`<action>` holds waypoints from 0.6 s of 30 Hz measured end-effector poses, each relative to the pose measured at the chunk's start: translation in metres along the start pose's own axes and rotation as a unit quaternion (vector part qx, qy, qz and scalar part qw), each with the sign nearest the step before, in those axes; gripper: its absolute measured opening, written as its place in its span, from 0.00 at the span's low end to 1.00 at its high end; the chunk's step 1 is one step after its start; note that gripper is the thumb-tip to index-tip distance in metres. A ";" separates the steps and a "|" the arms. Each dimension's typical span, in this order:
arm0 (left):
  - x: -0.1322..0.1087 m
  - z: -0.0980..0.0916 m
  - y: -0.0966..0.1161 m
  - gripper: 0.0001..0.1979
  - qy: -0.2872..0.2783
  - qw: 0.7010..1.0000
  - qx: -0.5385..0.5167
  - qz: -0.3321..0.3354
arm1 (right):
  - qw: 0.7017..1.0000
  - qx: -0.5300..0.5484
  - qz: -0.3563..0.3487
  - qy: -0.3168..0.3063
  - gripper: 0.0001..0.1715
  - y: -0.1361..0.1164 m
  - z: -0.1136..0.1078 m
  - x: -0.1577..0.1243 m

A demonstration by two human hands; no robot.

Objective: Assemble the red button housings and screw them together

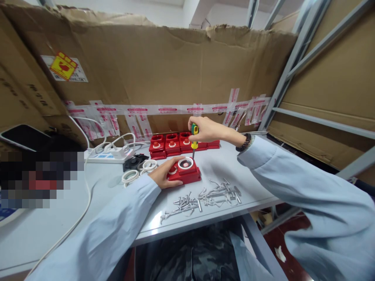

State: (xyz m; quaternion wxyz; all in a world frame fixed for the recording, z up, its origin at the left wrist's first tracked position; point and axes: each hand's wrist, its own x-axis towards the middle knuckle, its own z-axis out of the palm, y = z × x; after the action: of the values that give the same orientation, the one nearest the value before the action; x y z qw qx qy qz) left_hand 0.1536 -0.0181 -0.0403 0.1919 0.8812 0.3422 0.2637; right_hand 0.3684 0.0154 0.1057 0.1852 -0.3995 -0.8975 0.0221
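Observation:
A red box (190,177) with a white ring (185,163) on top lies on the table in front of me. My left hand (166,174) is wrapped round its left end. From above, my right hand (202,128) grips the yellow and green handle of a screwdriver (195,141). The screwdriver stands upright, its tip at the box's far right corner beside the ring; whether it sits in a screw cannot be made out. Nearer the table's front edge lie a pile of loose screws (185,202) and some metal pins among clear scraps (222,193).
Several similar red boxes (172,145) stand in a row at the back. Loose white rings (130,176) lie left of my left hand, near a power strip (109,155) with white cables. A large cardboard sheet (164,66) rises behind the table; metal shelf bars (322,121) are at the right.

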 end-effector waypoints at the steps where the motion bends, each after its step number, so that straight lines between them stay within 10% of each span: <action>1: 0.000 0.000 0.000 0.40 -0.001 1.000 0.000 0.000 | 1.000 -0.002 0.004 0.015 0.13 0.000 0.000 0.000; 18: 0.000 0.001 0.000 0.39 -0.001 1.000 -0.004 -0.005 | 0.984 0.096 0.006 0.148 0.19 0.007 0.001 -0.005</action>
State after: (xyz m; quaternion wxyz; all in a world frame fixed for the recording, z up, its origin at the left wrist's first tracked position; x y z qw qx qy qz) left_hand 0.1540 -0.0187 -0.0407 0.1969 0.8791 0.3452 0.2631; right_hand 0.3763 0.0165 0.1020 0.3528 -0.3841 -0.8518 0.0497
